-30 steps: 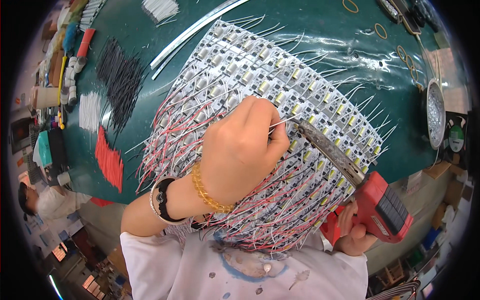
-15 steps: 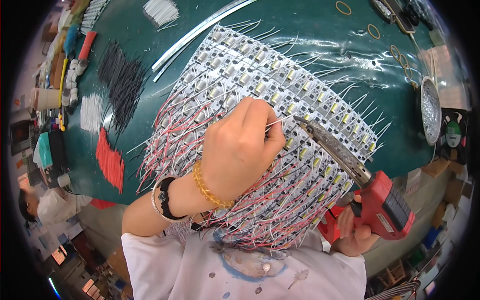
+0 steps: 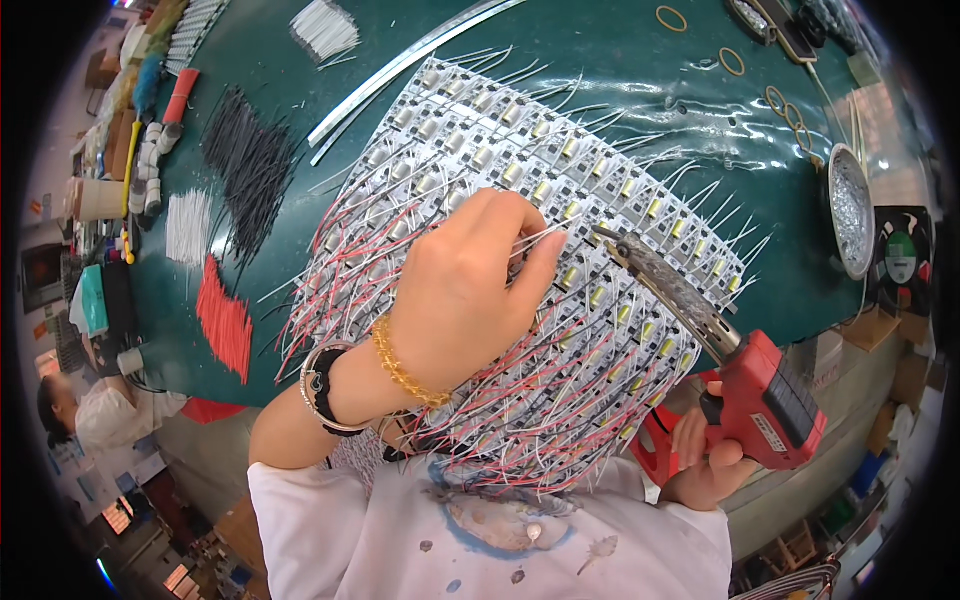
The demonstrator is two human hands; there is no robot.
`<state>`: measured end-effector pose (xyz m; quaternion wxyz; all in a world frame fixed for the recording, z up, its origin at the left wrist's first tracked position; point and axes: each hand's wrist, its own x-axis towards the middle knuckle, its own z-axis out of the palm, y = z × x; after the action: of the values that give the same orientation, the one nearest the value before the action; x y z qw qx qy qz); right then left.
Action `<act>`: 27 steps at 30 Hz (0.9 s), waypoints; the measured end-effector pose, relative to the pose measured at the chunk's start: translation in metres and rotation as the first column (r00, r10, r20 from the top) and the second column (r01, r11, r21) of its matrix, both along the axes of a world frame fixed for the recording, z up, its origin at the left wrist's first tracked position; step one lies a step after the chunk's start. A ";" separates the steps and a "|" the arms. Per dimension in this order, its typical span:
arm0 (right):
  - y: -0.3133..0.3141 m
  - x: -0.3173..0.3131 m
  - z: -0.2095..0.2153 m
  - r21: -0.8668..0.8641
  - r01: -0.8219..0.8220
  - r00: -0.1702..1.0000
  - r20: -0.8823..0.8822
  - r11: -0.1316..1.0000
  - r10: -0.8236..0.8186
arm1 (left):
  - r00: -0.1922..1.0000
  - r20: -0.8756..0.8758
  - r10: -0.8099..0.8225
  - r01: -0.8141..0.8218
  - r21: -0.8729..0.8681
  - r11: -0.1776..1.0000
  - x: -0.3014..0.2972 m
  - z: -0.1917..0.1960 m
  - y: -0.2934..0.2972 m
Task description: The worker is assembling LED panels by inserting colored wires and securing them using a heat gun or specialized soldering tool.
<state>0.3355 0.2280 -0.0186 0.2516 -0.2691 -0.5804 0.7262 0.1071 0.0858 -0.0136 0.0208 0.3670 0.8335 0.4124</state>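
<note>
My left hand (image 3: 465, 285) is over a large panel of joined circuit boards (image 3: 630, 225), fingers curled and thumb partly apart from the index finger. Thin white wires (image 3: 540, 238) run between thumb and fingers; how many is unclear. At the right, my right hand (image 3: 715, 460) is wrapped round the handle of a red soldering gun (image 3: 765, 405). Its dark tip points up and left above the boards, a short way right of my left thumb. Rows of small parts cover the panel, and many red and white wires (image 3: 520, 440) trail from its near side.
Piles of black wires (image 3: 248, 170), white wires (image 3: 188, 228) and red wires (image 3: 224, 320) lie at left on the green table (image 3: 300, 45). A round metal dish (image 3: 852, 210) and a small fan (image 3: 900, 260) stand at right. Rubber bands (image 3: 731, 62) lie at the back. Another person (image 3: 110, 410) is at far left.
My left hand has drawn slightly left, away from the soldering tip, and its thumb has spread from the index finger. The soldering gun has barely moved. The panel appears slightly shifted left.
</note>
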 end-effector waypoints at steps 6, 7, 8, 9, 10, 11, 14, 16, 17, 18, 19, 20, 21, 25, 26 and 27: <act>-0.002 0.009 0.000 0.010 0.039 0.999 0.001 0.999 -0.039 | 0.985 -0.173 -0.015 0.012 -0.021 1.000 -0.001 0.006 0.000; -0.002 0.010 0.001 0.009 0.040 0.999 0.001 0.999 -0.040 | 0.977 -0.211 -0.014 0.013 -0.005 1.000 0.003 0.007 0.000; -0.001 0.011 0.002 0.008 0.039 0.999 0.002 0.999 -0.039 | 0.969 -0.248 -0.011 0.014 0.010 1.000 0.005 0.008 0.000; -0.001 0.011 0.002 0.005 0.040 0.999 0.003 0.999 -0.040 | 0.970 -0.242 -0.038 0.040 0.001 0.999 0.007 0.008 0.001; -0.001 0.011 0.003 0.010 0.048 0.999 0.004 0.999 -0.048 | 0.970 -0.232 -0.071 0.073 -0.001 0.997 0.007 0.008 0.003; -0.003 0.010 0.004 0.015 0.056 0.998 0.009 0.998 -0.056 | 0.969 -0.222 -0.104 0.106 -0.003 0.994 0.007 0.007 0.005; -0.003 0.010 0.002 0.017 0.063 0.998 0.010 0.998 -0.063 | 0.974 -0.206 -0.097 0.088 -0.052 0.995 0.010 -0.001 0.008; -0.003 0.010 0.000 0.012 0.060 0.998 0.008 0.998 -0.061 | 0.971 -0.225 -0.082 0.071 -0.057 0.996 0.011 -0.002 0.009; -0.003 0.009 -0.002 0.012 0.060 0.998 0.005 0.998 -0.060 | 0.969 -0.235 -0.073 0.061 -0.059 0.996 0.012 -0.003 0.008; -0.004 0.008 -0.001 0.009 0.075 0.997 0.010 0.997 -0.075 | 0.972 -0.222 -0.081 0.072 -0.049 0.996 0.010 -0.004 0.010; -0.005 0.006 -0.003 0.010 0.082 0.997 0.010 0.997 -0.082 | 0.973 -0.215 -0.083 0.077 -0.039 0.996 0.009 -0.005 0.010; -0.006 0.005 -0.003 0.011 0.094 0.996 0.007 0.995 -0.094 | 0.974 -0.207 -0.085 0.081 -0.029 0.996 0.008 -0.006 0.010; -0.007 0.006 -0.004 0.007 0.089 0.996 0.011 0.996 -0.089 | 0.977 -0.193 -0.094 0.088 -0.037 0.995 0.007 -0.006 0.010; -0.002 0.002 0.000 -0.004 -0.023 0.999 0.035 1.000 0.023 | 0.983 -0.147 -0.111 0.106 -0.040 0.994 0.003 -0.003 0.007; 0.001 0.003 0.002 -0.009 -0.075 0.996 0.046 0.997 0.075 | 0.984 -0.140 -0.114 0.110 -0.035 0.993 0.002 -0.003 0.006; 0.005 0.005 0.001 -0.001 -0.145 0.987 0.073 0.989 0.145 | 0.984 -0.138 -0.115 0.110 -0.040 0.993 0.001 -0.003 0.006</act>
<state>0.3405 0.2329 -0.0175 0.1774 -0.2521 -0.6086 0.7311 0.1085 0.0918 -0.0165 -0.0087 0.4411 0.8175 0.3703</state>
